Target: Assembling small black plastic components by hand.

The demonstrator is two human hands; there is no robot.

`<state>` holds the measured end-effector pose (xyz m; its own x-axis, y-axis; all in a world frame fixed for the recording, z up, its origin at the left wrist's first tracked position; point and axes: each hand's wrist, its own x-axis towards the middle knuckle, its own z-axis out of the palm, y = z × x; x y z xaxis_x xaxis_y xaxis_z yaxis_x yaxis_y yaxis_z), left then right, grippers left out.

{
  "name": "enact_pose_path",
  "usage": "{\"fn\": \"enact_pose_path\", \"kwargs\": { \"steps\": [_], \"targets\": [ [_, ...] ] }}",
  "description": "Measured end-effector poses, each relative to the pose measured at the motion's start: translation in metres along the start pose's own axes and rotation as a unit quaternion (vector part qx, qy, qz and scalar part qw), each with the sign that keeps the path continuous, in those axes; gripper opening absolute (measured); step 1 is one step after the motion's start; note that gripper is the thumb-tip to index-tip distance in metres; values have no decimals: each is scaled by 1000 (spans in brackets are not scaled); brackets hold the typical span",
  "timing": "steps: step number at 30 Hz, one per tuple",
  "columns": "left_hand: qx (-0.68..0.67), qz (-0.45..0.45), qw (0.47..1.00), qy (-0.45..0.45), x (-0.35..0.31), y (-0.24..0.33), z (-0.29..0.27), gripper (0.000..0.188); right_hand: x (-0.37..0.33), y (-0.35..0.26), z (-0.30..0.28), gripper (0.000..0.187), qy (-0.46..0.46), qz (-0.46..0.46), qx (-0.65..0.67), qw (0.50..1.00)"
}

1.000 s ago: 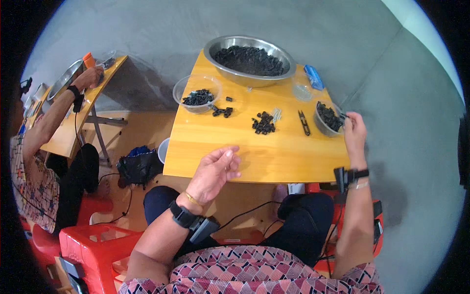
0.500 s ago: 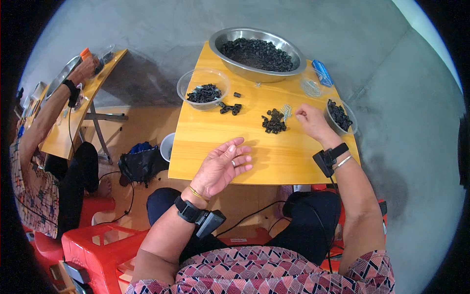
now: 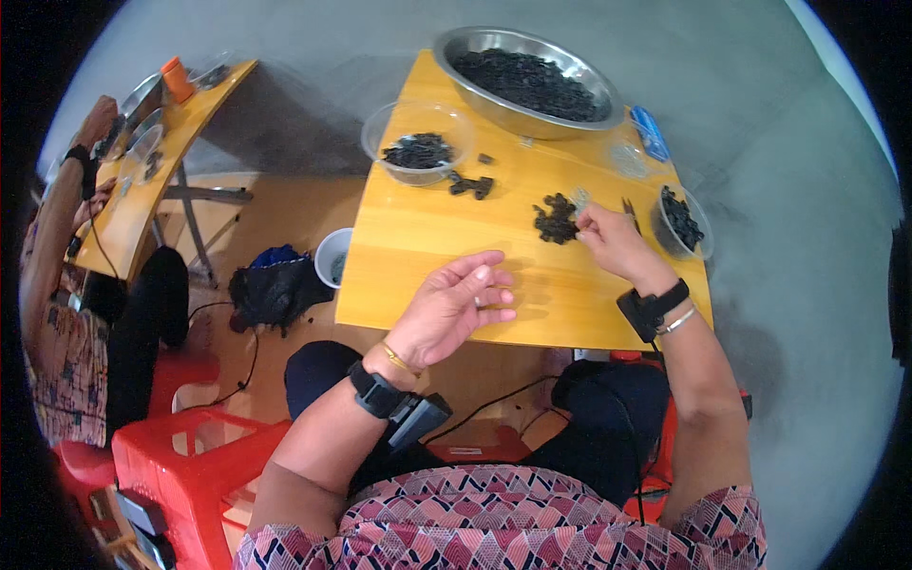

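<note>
Over the near part of the yellow table, my left hand (image 3: 454, 312) hovers palm turned inward, its fingers loosely apart and nothing in them. My right hand (image 3: 617, 244) has thumb and fingertips pinched together beside a small pile of black parts (image 3: 554, 220); whatever sits between the fingertips is too small to make out. Just beyond those fingertips lie slim shiny metal pieces (image 3: 580, 196). A few larger black pieces (image 3: 470, 185) rest near a clear plastic tub (image 3: 418, 152) of dark parts. Right of my right hand stands another clear tub (image 3: 682, 223) of black parts.
A wide steel basin (image 3: 527, 84) heaped with black parts stands at the table's far side. Near it are a clear container (image 3: 627, 161) and a blue packet (image 3: 649, 133). At left, a person works at another table (image 3: 204, 109); a red stool (image 3: 195, 456) stands nearer.
My right hand has come leftward to the black pile and metal pieces. The left hand stays open. At the left table, the other person's arm has drawn back from the orange object.
</note>
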<state>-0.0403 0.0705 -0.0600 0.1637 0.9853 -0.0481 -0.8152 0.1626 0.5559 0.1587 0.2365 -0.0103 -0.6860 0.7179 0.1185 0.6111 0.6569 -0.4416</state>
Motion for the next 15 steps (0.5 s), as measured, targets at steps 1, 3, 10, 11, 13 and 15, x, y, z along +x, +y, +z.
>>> {"fn": "enact_pose_path", "kwargs": {
  "steps": [1,3,10,11,13,15],
  "targets": [
    [1,-3,1000,-5,1,-1,-1,33,0,0,0,12,-6,4,-11,1000],
    [8,3,1000,-5,2,0,-1,33,-2,-4,-2,11,-3,12,-20,1000],
    [-23,-5,999,25,-1,-4,1,27,32,-48,20,12,54,-136,2,989],
    [-23,5,999,26,0,-5,1,26,41,-54,25,12,54,-139,0,989],
    [-25,18,999,19,-2,-6,0,26,57,-65,37,14,43,-140,-13,989],
    [-26,31,999,11,-3,-6,-1,25,68,-77,43,15,22,-123,-10,992]
  ]
}}
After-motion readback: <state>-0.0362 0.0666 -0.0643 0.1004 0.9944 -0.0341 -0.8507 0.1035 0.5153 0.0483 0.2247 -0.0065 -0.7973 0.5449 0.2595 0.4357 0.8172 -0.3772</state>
